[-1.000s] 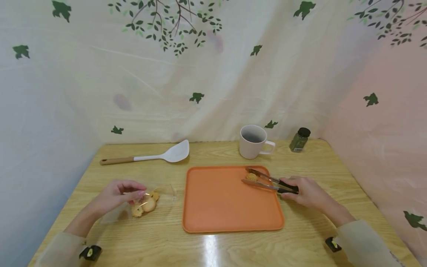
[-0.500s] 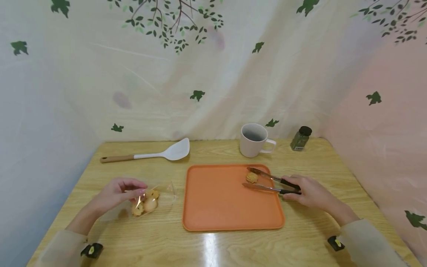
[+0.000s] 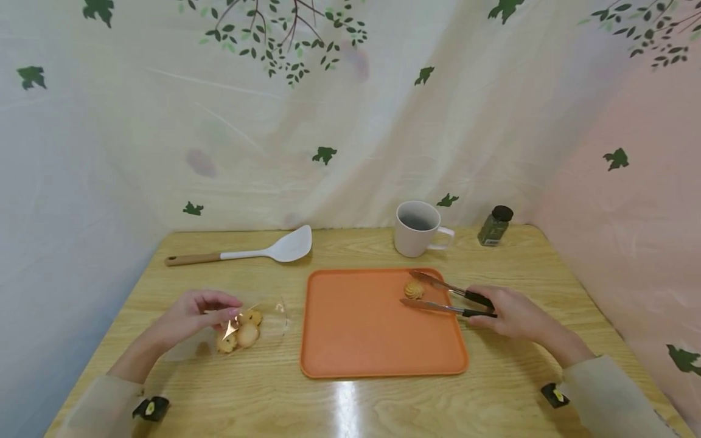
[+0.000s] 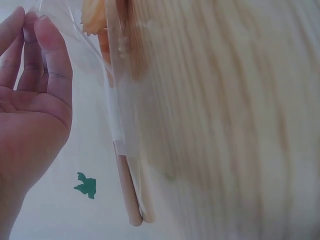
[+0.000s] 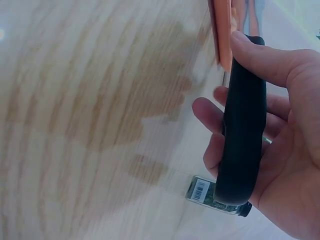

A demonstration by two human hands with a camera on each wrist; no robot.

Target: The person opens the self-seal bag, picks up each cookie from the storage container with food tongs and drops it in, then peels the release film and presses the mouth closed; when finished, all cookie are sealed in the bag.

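My left hand (image 3: 199, 319) pinches the edge of a clear plastic bag (image 3: 274, 316) between thumb and fingers. Several cookies (image 3: 247, 335) lie inside the bag, left of an orange tray (image 3: 378, 340). In the left wrist view, the bag's film (image 4: 117, 115) hangs from the fingertips with one cookie (image 4: 94, 17) showing at the top. My right hand (image 3: 506, 311) grips metal tongs (image 3: 432, 306) by their black handles (image 5: 242, 125). The tongs' arms are spread on either side of a round swirled cookie (image 3: 414, 289) at the tray's back right, with gaps beside it.
Behind the tray stands a pale mug (image 3: 413, 237), its handle to the right. A small dark-capped glass jar (image 3: 495, 226) is farther right. A white spatula (image 3: 287, 246) with a wooden handle lies at the back left. A patterned cloth (image 3: 350, 121) hangs behind the table.
The tongs' arms have spread apart, and the swirled cookie now sits free between them on the tray. My right hand has shifted slightly right. The left hand stays nearly still.
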